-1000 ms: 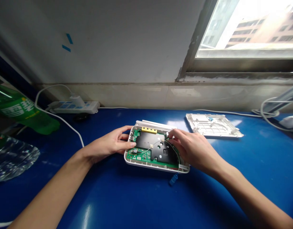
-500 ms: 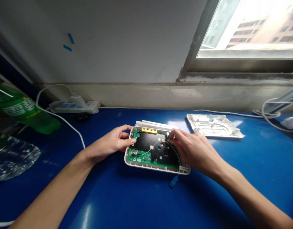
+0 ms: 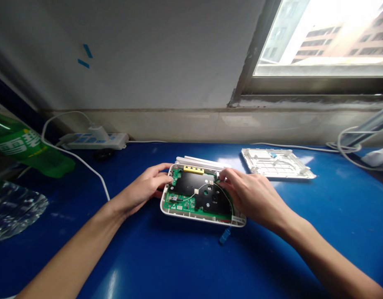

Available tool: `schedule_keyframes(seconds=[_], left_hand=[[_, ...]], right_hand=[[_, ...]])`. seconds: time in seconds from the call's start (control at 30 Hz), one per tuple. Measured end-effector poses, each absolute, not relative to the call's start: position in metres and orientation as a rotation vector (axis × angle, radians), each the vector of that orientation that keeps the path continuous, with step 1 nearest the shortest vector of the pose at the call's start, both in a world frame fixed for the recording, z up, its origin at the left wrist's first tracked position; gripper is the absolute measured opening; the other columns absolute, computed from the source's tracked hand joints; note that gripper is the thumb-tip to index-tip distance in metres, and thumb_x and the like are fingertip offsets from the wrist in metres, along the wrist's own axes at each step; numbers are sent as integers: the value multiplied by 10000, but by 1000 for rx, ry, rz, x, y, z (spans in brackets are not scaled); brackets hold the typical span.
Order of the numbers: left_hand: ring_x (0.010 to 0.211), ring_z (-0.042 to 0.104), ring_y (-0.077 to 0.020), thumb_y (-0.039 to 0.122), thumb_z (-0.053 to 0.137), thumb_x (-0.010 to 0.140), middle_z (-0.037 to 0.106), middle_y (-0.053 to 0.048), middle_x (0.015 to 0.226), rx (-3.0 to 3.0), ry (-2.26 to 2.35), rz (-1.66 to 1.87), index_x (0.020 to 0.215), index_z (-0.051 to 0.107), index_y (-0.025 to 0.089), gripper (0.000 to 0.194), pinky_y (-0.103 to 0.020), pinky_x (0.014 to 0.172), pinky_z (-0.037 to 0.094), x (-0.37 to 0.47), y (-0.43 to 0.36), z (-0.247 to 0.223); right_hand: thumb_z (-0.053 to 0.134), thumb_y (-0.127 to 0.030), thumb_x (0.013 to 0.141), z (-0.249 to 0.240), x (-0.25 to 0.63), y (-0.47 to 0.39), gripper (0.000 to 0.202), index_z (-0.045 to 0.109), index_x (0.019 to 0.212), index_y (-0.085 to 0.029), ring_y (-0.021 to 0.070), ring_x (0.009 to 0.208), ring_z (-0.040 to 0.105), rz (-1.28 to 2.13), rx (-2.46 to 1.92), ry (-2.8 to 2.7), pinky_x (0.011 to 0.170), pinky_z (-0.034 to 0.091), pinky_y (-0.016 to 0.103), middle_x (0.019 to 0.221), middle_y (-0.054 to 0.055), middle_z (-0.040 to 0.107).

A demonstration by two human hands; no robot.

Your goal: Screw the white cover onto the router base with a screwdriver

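An opened white device casing (image 3: 179, 214) with a green circuit board (image 3: 185, 205) and a black plate (image 3: 191, 184) lies in the middle. My left hand (image 3: 148, 185) grips its left edge, thumb on top at the rim and fingers at the side. Over the upper right part of the board, my right hand (image 3: 247, 191) has its fingertips pinched together; whatever they hold is too small to make out. A thin cable crosses the plate, and a blue connector (image 3: 224, 236) hangs past the front edge. Two white antennas (image 3: 204, 161) lie behind the casing.
A white cover (image 3: 277, 162) lies at the back right. Power strip (image 3: 94, 141), black object (image 3: 104, 154) and white cable are at the back left. Green bottle (image 3: 32, 145) and clear bottle (image 3: 17, 209) are at the far left. A wall and window stand behind the blue table (image 3: 166, 265).
The whole view has shifted slightly. My left thumb has drawn back from the board toward the casing's left rim. My right hand stays nearly where it was on the device.
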State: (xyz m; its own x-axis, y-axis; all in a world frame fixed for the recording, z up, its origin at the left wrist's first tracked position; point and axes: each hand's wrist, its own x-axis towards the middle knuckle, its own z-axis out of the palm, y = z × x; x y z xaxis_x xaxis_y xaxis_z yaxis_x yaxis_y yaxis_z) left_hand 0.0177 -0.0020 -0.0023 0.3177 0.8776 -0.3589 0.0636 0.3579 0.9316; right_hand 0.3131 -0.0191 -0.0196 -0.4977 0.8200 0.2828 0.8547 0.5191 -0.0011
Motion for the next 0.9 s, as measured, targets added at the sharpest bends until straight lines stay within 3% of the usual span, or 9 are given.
schedule_keyframes(seconds=[0.2,0.7,0.8,0.9], left_hand=[[940,738,-278,330,679,878,791,-87,1050,1257,1169,862,1280,709,156,439,-334,809,561,27,-2,-18],[631,563,-144,257,607,814,623,39,718,1194,1287,914,959,594,218,150,-214,562,447,33,-6,-15],[631,573,-144,257,625,823,629,40,719,1162,1280,900,1012,614,221,193,-217,564,462,31,-6,-12],[722,656,-177,261,676,817,718,6,845,1066,1204,854,1207,640,222,393,-258,640,533,26,-5,-8]], right_hand=[[486,-242,1065,-19,314,-20,98,577,1067,-205,175,515,576,-193,-1419,-2511,529,202,299,805,39,736],[492,-234,1061,-19,313,-20,113,595,1066,-189,183,479,556,-232,-1369,-2502,514,189,290,767,40,730],[484,-241,1065,-20,313,-20,124,598,1059,-192,184,472,551,-246,-1374,-2503,512,190,293,761,40,731],[498,-232,1058,-22,314,-19,98,589,1053,-194,194,488,583,-243,-1365,-2490,517,199,294,740,36,726]])
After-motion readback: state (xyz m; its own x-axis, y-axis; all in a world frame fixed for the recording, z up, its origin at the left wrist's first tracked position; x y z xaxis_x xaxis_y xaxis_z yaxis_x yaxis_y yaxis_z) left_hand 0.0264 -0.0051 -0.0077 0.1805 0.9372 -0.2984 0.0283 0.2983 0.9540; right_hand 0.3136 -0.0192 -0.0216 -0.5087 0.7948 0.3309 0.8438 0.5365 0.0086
